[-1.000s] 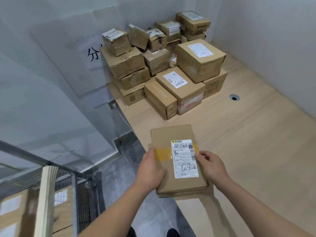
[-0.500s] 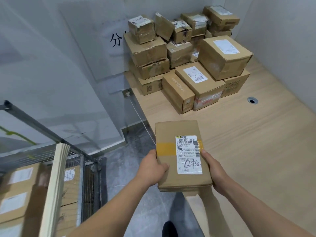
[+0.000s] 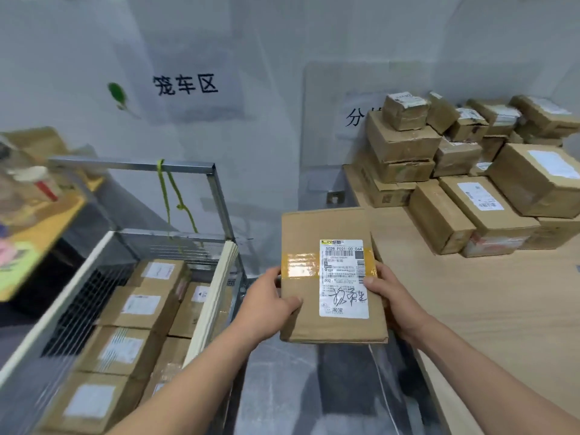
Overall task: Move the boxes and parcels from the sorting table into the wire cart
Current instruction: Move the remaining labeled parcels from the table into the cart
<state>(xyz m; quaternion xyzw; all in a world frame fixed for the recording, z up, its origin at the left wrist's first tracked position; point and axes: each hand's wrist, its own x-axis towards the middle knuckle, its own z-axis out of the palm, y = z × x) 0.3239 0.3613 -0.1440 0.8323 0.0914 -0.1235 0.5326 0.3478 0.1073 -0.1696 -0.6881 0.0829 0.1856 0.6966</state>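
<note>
A flat brown parcel (image 3: 310,233) with a white shipping label and yellow tape is held in the air over the gap between table and cart. My left hand (image 3: 270,301) grips its left edge and my right hand (image 3: 387,296) grips its right edge. The wire cart (image 3: 175,166) stands at the lower left and holds several labelled boxes (image 3: 138,304). On the wooden sorting table (image 3: 489,309) at the right, a pile of cardboard boxes (image 3: 470,177) stands against the back wall.
A cream board (image 3: 213,296) leans along the cart's right side. A green cord (image 3: 169,196) hangs from the cart's top rail. A cluttered yellow shelf (image 3: 37,221) sits at the far left. Grey floor (image 3: 298,387) shows between cart and table.
The view has swung left, bringing the wire cart and its boxes into sight. The parcel, held in both hands, has moved off the table edge toward the cart.
</note>
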